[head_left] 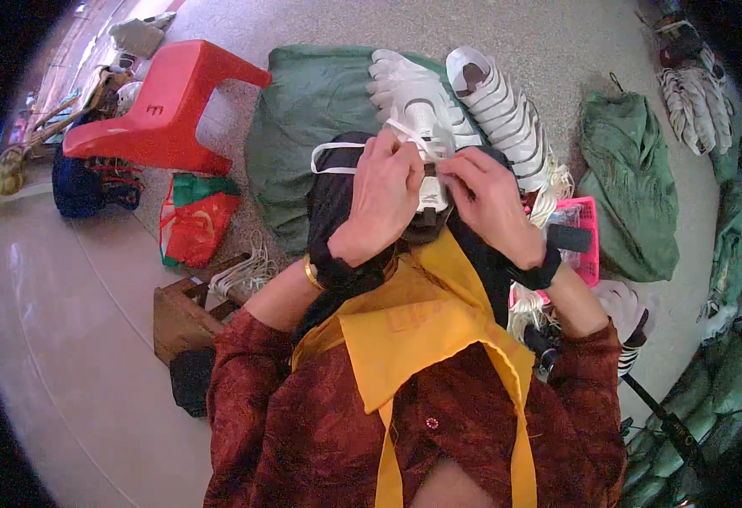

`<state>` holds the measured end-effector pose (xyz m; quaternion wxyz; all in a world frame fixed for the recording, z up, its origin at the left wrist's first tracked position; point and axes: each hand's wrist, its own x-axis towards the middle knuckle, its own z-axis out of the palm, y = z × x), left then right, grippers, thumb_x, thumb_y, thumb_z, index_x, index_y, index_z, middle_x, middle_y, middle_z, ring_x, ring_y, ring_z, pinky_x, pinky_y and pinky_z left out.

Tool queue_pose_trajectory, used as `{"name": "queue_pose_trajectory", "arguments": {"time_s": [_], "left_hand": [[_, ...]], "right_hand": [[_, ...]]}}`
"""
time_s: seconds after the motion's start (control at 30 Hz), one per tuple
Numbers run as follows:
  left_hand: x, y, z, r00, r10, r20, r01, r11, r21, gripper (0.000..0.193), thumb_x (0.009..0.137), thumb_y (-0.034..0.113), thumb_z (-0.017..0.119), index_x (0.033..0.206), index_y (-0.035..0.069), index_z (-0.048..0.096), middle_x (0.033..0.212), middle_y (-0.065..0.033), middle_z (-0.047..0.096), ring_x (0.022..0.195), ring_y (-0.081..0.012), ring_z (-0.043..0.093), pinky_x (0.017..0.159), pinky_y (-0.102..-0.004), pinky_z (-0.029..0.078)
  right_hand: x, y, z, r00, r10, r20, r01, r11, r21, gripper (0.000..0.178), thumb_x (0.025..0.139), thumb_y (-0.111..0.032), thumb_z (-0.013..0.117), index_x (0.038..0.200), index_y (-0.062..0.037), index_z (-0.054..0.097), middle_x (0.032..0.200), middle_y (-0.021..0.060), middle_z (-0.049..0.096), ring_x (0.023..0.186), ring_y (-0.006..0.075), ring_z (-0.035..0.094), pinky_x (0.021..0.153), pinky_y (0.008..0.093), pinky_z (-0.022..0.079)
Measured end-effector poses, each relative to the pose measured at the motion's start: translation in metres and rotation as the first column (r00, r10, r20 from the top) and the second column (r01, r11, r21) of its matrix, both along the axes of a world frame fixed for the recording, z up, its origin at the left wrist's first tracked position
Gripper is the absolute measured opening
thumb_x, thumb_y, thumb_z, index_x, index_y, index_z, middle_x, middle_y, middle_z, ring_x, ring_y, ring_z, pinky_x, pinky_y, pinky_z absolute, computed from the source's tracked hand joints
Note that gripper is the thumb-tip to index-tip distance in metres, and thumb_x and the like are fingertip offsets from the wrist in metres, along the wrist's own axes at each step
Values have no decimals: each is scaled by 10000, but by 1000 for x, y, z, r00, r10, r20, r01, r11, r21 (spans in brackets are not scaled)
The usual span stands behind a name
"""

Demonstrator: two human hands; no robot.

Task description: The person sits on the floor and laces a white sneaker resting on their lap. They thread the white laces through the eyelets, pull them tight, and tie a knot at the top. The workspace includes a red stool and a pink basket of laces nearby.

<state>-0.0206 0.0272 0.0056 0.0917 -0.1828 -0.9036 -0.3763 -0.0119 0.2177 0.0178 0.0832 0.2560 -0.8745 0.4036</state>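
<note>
Left hand (384, 196): bent fingers grasping a white lace (335, 171), which loops out to its left. Right hand (498, 205): thumb and fingertips brought together at the right side of the shoe upper; whether they grip anything cannot be told. The white shoe upper (432, 200) is between the two hands, above the person's lap, its dark end on the near side next to the yellow apron (422, 326). Far side: a fanned group of white pieces (388, 78) rests on a dark green sack (290, 110), with a curved row of nested white uppers (506, 123) to the right. Right side: a pink basket (592, 241) near the right wrist, and a second green sack (629, 190) beyond it. Left side: a red plastic stool (163, 114) on the far floor, a red and green bag (197, 224) nearer, and a bundle of white cords (248, 275) nearer still, by the left forearm
</note>
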Motion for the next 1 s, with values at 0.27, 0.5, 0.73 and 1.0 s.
{"name": "queue_pose_trajectory", "arguments": {"time_s": [0.27, 0.5, 0.73, 1.0], "left_hand": [[0, -1, -7, 1000, 7, -6, -7, 998, 58, 131, 750, -41, 656, 811, 30, 564, 861, -159, 476, 861, -372, 517, 755, -447, 435], [-1, -1, -9, 1000, 19, 7, -19, 999, 38, 136, 760, -30, 682, 821, 22, 571, 897, -166, 501, 893, -385, 528, 782, -457, 452], [-12, -13, -7, 997, -71, 14, 71, 997, -28, 119, 795, 40, 707, 819, 20, 592, 893, -168, 548, 925, -384, 547, 803, -445, 465], [-35, -54, -7, 878, -384, 287, 354, 923, 152, 167, 888, 147, 700, 831, 12, 621, 850, -93, 577, 772, -227, 548, 680, -357, 451]], "right_hand": [[-16, -12, -1, 998, -40, 45, 23, 945, 327, 49, 807, -12, 633, 844, 0, 664, 860, 187, 627, 817, 401, 649, 724, 481, 537], [-24, -23, 7, 998, 65, -13, -50, 873, 486, 36, 789, -33, 650, 802, 1, 657, 823, 206, 636, 790, 405, 655, 705, 493, 538], [-25, -8, 21, 992, 116, 53, -127, 929, 349, 47, 790, -32, 653, 813, 7, 642, 825, 228, 649, 826, 428, 653, 716, 516, 527], [-30, 73, 33, 710, 154, 687, -182, 983, -32, 120, 960, -125, 628, 990, -15, 589, 797, -15, 564, 760, 80, 554, 685, 262, 466]]}}
